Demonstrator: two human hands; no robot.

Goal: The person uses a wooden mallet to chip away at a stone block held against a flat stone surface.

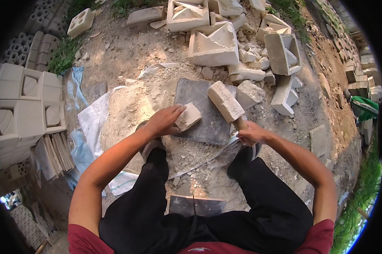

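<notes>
My left hand (166,120) is closed around the left side of a pale broken block chunk (188,117), which rests on a dark square slab (188,91). In my right hand (253,133) is the short wooden handle of a mallet (226,101), its blocky head coated in pale dust. The mallet head is over the right part of the slab, apart from the chunk. Another rough chunk (249,94) lies just beyond the mallet, at the slab's right edge. Crushed pale rubble (129,110) spreads over a white sheet (91,122) left of the slab.
Broken hollow blocks (214,44) are heaped beyond the slab, with more pieces (285,95) to the right. Stacked pale blocks (28,106) stand at the left. Blue torn sheeting (77,84) lies beside them. A dark board (197,206) is between my legs. Grass borders the right.
</notes>
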